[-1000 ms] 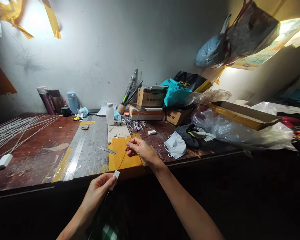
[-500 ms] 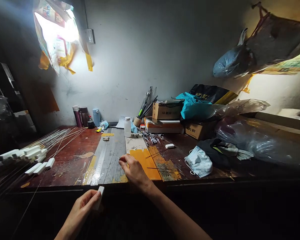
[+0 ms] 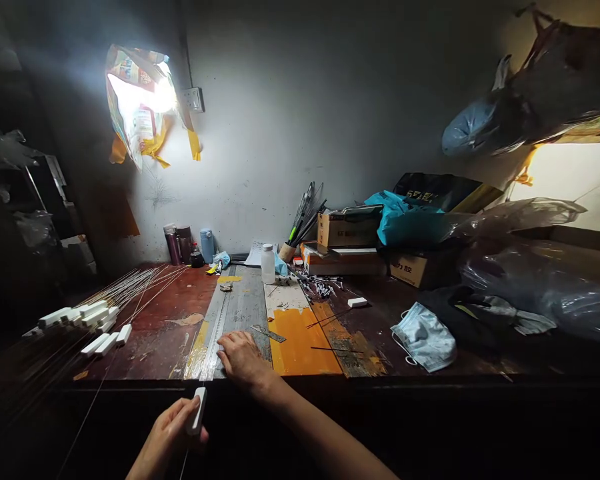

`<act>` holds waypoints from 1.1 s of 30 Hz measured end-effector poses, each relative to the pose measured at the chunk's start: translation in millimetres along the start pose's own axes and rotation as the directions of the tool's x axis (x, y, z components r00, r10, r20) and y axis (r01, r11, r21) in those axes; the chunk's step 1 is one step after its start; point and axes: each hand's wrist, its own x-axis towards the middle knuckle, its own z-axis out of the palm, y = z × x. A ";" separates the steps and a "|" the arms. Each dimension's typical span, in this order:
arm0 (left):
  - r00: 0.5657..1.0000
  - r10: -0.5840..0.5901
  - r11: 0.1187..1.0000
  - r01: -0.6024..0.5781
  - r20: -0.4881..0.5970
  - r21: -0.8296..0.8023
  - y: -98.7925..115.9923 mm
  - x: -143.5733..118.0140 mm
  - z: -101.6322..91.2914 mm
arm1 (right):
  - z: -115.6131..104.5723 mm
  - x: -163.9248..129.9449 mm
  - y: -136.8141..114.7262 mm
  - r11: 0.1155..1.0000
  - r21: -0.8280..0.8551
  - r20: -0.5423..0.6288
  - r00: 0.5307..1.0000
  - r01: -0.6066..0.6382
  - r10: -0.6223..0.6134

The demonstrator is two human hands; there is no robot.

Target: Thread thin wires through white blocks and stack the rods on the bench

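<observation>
My left hand (image 3: pixel 166 437) is closed around a small white rectangular block (image 3: pixel 197 412), held upright just below the table's front edge. A thin wire or rod trails downward beneath the block, and a short bit shows above its top. My right hand (image 3: pixel 243 359) lies palm down on the table, fingers stretched out beside a long steel ruler (image 3: pixel 214 340) set lengthwise. Whether a thin strand lies under the fingertips cannot be made out. A short metal strip (image 3: pixel 269 333) rests just beyond that hand, on the grey and orange taped surface.
More white blocks (image 3: pixel 109 343) on long thin rods are piled at the left. A white bottle (image 3: pixel 268 265) stands at the back middle. One white block (image 3: pixel 357 303) and a crumpled face mask (image 3: pixel 424 337) lie to the right, before cardboard boxes (image 3: pixel 410 268) and plastic bags.
My right hand has come down from a raised pinch to lie flat by the ruler, with the short metal strip now showing. The left hand still grips its block. The view has shifted left.
</observation>
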 end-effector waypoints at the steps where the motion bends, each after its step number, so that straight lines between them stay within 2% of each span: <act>1: 1.000 -0.008 1.000 0.008 0.007 -0.002 -0.8 0.7 0.0 | 1.3 2.8 -0.2 1.000 -0.010 0.005 1.000 0.010 -0.010; 9: 1.000 0.010 1.000 -0.010 -0.006 -0.016 1.1 -0.8 1.3 | 12.6 15.1 4.8 0.988 -0.049 0.125 0.983 0.143 -0.136; 15: 0.999 0.032 0.999 -0.034 0.037 0.036 6.2 9.1 -2.9 | 19.9 11.6 6.7 0.985 -0.054 0.096 0.983 0.162 -0.157; 19: 0.998 -0.008 1.000 0.006 0.065 0.027 9.0 11.9 -8.2 | 10.2 8.9 10.0 0.976 -0.082 0.073 0.978 0.204 -0.198; 23: 0.985 0.024 1.000 -0.025 0.169 0.000 22.0 1.1 -6.7 | -15.9 -5.4 11.1 0.942 -0.105 0.095 0.946 0.319 -0.309; 27: 0.956 0.086 0.974 -0.140 0.281 0.178 48.3 -22.8 1.2 | -62.9 -36.1 13.9 0.920 -0.139 0.143 0.926 0.368 -0.349; 29: 0.959 0.180 0.914 -0.245 0.217 0.323 63.7 -43.0 5.8 | -92.7 -59.2 20.7 0.913 -0.246 0.149 0.943 0.327 -0.297; 31: 0.942 0.296 0.844 -0.335 0.158 0.418 76.8 -69.4 11.6 | -121.9 -88.3 31.5 0.909 -0.338 0.141 0.968 0.245 -0.208; 33: 0.931 0.315 0.853 -0.362 0.182 0.375 82.7 -97.3 19.0 | -145.4 -122.7 43.6 0.900 -0.413 0.077 0.990 0.140 -0.119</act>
